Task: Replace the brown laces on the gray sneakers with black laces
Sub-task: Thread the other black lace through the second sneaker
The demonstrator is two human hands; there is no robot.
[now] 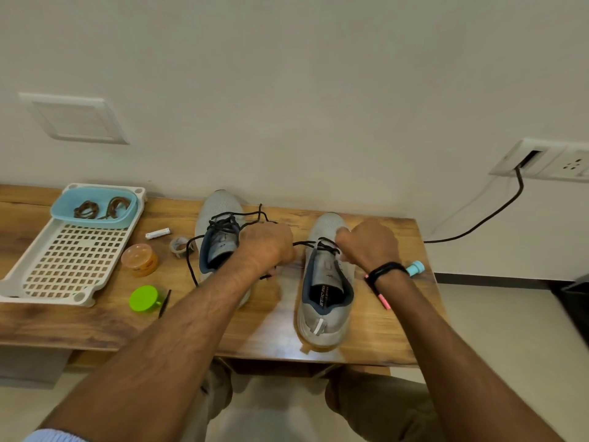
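Gripping left hand [267,247]: the fingers are curled into a fist, closed on one end of the black lace [302,243]; the hand is held between the two shoes, low over the desk [95,317].
Right hand [366,247]: the fingertips are pinched together on the same lace at the eyelet row; a black band [387,269] is worn on the wrist.
Black lace: it is stretched in a straight line from the left fist to the eyelets, where only the lowest rows are threaded.
Right sneaker [325,314]: gray, stood upright under the right hand, heel toward the person, toe toward the wall.
Left sneaker [220,202]: gray, stood just beside the left hand, partly covered by that forearm; it is laced with a second black lace [223,223], whose loose ends are spread over the desk on either side.
Blue tub [127,215]: the brown laces [86,209] are held in it as two coils, well apart from both hands.
White tray [73,260]: perforated, at the desk's left end; the tub is seated in its far end.
Orange jar [140,260]: lidded, just beside the tray; its contents cannot be made out.
Green lid [143,298]: laid near the jar, toward the person.
Tape roll [180,245]: set between the jar and the left sneaker.
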